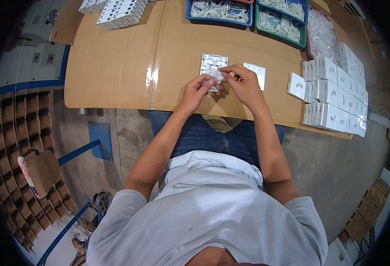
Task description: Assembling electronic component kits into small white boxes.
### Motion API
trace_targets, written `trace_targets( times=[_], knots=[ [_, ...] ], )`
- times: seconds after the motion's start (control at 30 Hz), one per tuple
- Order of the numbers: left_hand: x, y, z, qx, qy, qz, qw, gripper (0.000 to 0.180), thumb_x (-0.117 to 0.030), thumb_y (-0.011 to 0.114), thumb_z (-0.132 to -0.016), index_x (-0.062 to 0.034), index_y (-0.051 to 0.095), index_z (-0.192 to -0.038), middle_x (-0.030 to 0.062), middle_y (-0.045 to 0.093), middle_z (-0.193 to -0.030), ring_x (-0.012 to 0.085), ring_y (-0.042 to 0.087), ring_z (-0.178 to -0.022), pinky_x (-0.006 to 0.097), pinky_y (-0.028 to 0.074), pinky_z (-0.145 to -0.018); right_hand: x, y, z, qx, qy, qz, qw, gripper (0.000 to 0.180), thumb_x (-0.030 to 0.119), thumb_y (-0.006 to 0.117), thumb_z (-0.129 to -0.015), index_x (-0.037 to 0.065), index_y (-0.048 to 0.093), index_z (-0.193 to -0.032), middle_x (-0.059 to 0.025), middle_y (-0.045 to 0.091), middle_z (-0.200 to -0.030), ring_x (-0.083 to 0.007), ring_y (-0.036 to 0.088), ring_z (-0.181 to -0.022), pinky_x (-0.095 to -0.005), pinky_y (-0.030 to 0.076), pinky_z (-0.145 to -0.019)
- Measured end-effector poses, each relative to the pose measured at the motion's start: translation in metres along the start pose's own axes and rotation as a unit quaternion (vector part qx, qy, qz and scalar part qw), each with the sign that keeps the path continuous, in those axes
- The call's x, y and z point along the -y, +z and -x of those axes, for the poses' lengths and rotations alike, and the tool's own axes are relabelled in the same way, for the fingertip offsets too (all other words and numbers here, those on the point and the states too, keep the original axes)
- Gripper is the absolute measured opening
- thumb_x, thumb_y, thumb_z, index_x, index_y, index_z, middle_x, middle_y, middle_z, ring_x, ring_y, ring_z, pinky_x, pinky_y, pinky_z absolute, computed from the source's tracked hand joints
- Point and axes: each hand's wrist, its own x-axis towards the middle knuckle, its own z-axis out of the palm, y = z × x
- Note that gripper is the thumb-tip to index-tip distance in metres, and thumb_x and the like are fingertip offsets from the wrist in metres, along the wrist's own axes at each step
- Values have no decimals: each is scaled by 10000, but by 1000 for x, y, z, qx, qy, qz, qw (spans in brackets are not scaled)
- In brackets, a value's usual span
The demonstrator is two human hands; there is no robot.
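As both hands (196,92) (246,87) hold bag (213,74) — table edge (115,108) near | roomy cardboard (111,66) leftward

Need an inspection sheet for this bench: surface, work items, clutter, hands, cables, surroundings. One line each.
Surface: brown cardboard table cover, with a lengthwise seam left of the hands.
Work items: small clear packet, contents unclear; white frame-like part partly behind it; white square plate to the right.
Clutter: blue tray and green tray of small pale parts; white boxes stacked at right; clear plastic heap.
Hands: left hand and right hand both pinch the packet.
Cables: thin line at far left; cord or cable, cannot tell.
Surroundings: concrete floor; cardboard divider grid and blue bar at left.
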Motion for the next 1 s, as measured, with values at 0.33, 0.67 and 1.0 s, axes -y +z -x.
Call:
trace_targets(
  times=[0.33, 0.67, 1.0],
  knots=[
    [-2, 2, 1, -12, -10, 47, 999, 360, -248, 439, -1111, 36, 644, -1192, 158, 737, -1061, 204, 707, -888, 342, 557, -847, 2, 0, -1, -19, 16, 0, 1000, 170, 103, 709, -944, 75, 775, -1098, -23, 661, -868, -87, 509, -696, -238, 419, -636],
    [-4, 4, 0, -11, -10, 59, 998, 415, -268, 391, -1122, 43, 642, -1233, 163, 734, -1056, 218, 707, -905, 343, 567, -853, 0, -1, -2, -42, 36, 0, 998, 180, 122, 726, -918, 74, 768, -1086, -71, 691, -849, -117, 541, -616, -273, 446, -584],
    [-4, 4, 0, -13, -11, 52, 999, 420, -271, 385, -1124, 43, 641, -1236, 157, 734, -1052, 218, 705, -921, 341, 566, -856, -3, -2, -3, -46, 29, 6, 999, 161, 105, 728, -912, 72, 774, -1064, -64, 675, -819, -112, 534, -616, -267, 435, -578]
  ],
)
